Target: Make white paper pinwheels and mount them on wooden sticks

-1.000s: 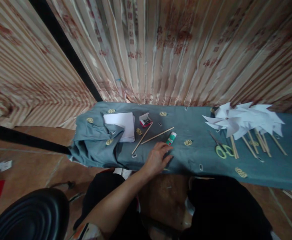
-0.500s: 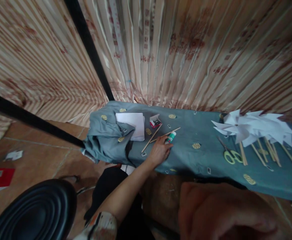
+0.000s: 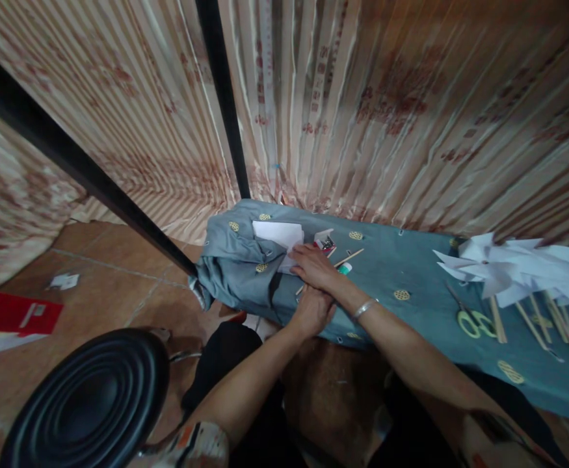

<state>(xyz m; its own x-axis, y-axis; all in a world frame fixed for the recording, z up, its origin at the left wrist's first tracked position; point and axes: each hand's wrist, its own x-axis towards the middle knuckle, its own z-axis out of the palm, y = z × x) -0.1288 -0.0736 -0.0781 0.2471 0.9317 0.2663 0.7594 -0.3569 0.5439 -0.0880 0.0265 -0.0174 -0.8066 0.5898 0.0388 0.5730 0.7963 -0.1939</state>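
My right hand, with a silver bracelet at the wrist, reaches across to the left. Its fingers are stretched out over the near right part of a stack of white paper. Just below it, at the cloth's front edge, is my left hand; its fingers are mostly hidden under my right wrist. A green and white glue stick lies beside my right wrist, partly covered by it. A thin wooden stick lies next to it. A small open box of pins stands behind my right hand.
Several white paper pinwheels on wooden sticks lie at the right of the grey-green cloth. Scissors with light green handles are beside them. A round black stool stands at lower left, a black pole behind the cloth-covered table.
My right hand has come in from the right and reached the paper. My left hand has moved away from the glue stick, towards the front edge. The view has turned slightly left.
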